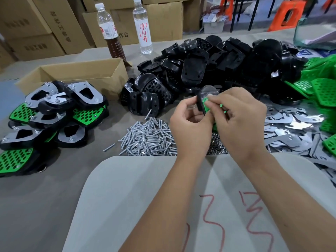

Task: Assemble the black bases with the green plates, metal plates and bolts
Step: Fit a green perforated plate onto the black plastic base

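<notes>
Between my two hands, above the table's middle, I hold a black base with a green plate [205, 101] on edge. My left hand [189, 122] grips its left side with curled fingers. My right hand [238, 117] wraps its right side, fingers curled over the green face. Beneath my hands lies a heap of silver bolts [147, 137] and a small pile of nuts [217, 144]. Loose black bases [209, 70] are heaped behind. Green plates [321, 88] lie at the right, metal plates [294, 128] below them.
Several finished assemblies [49, 115] are piled at the left, in front of an open cardboard box [81, 73]. Two bottles [143, 26] stand at the back, with stacked cartons behind. A grey sheet [145, 206] with red marks covers the near table.
</notes>
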A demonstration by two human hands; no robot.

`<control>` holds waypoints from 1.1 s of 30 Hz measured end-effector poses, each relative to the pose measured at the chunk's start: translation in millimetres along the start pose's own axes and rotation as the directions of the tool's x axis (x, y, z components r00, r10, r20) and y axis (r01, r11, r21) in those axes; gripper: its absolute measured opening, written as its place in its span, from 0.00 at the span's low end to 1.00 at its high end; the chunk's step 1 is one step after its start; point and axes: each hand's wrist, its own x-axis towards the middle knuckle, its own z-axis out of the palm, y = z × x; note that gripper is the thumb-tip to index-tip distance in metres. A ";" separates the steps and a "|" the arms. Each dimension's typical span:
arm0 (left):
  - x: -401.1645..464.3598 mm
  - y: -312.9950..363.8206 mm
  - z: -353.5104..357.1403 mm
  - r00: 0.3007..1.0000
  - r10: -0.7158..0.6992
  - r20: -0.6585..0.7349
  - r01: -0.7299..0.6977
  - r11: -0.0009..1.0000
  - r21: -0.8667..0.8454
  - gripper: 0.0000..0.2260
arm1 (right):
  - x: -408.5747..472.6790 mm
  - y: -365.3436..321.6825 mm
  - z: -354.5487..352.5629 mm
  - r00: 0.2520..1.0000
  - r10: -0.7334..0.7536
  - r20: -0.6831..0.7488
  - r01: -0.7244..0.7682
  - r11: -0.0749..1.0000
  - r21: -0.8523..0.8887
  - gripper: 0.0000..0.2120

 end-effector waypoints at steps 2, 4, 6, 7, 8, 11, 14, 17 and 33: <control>1.4 -0.5 -1.3 0.999 -0.002 -0.039 0.001 0.999 -0.034 0.12 | -1.4 0.8 2.2 0.998 -0.003 0.067 0.002 1.000 0.006 0.07; 1.1 -1.0 -2.5 0.999 0.011 -0.052 -0.012 1.000 -0.024 0.10 | -2.0 1.3 3.5 0.993 0.030 0.117 -0.032 0.999 0.015 0.10; 1.2 -0.6 -3.3 0.998 0.016 -0.054 -0.017 1.000 -0.019 0.11 | -2.9 2.2 3.3 0.985 0.044 0.165 -0.049 0.998 0.026 0.11; 2.0 1.0 -4.0 0.998 0.005 -0.057 -0.007 0.999 -0.034 0.13 | -3.2 1.4 2.4 0.984 0.033 0.177 -0.037 0.999 0.020 0.11; 4.1 3.3 -5.1 0.998 -0.006 -0.068 0.002 0.998 -0.058 0.15 | -3.7 0.4 1.8 0.985 0.014 0.171 -0.016 1.000 0.012 0.12; 18.5 10.4 -14.2 0.989 0.002 -0.149 -0.021 0.991 -0.129 0.16 | -4.2 -0.5 -0.6 0.999 -0.009 0.040 0.008 1.000 0.006 0.11; 36.3 17.4 -30.6 0.971 -0.014 -0.238 -0.024 0.987 -0.156 0.16 | -3.6 -1.1 -1.7 0.987 -0.001 0.163 -0.015 0.995 0.098 0.08; 48.5 20.3 -47.6 0.957 -0.036 -0.289 -0.018 0.983 -0.183 0.15 | -8.8 -4.2 4.1 0.793 -0.034 0.608 -0.003 0.998 0.060 0.10; 43.6 19.6 -44.1 0.966 -0.216 -0.145 0.167 0.942 -0.290 0.13 | -3.4 9.6 1.0 0.898 0.318 0.303 -0.378 0.911 0.164 0.10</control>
